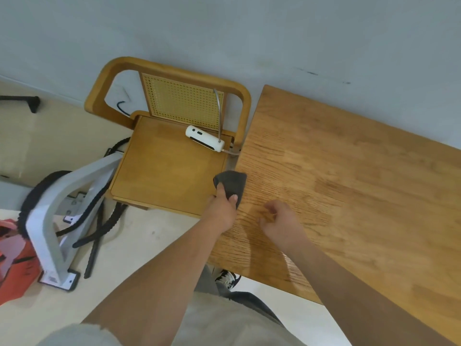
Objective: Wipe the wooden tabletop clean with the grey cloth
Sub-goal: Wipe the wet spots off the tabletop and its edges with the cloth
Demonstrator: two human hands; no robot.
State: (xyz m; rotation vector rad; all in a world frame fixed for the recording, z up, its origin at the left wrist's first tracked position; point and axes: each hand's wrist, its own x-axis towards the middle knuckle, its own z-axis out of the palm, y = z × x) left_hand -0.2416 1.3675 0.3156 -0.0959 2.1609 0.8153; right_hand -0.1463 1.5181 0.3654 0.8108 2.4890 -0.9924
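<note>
A label on the foot of the grey frame is being shown too blurred to be read. The right hand is being held over the wooden tabletop, its fingers loosely curled, with nothing seen in them. Just beyond, the grey cloth is being gripped, bunched, by the left hand at the tabletop's left edge, beside the wooden chair, on whose seat a white device is being borne.

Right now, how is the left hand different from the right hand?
The left hand grips the grey cloth; the right hand holds nothing that shows. The left hand is at the edge of the wooden tabletop, next to the chair; the right hand is farther in over the wood. The left hand's fingers wrap the cloth; the right hand's fingers curl loosely. Both are bare and reach forward.
</note>
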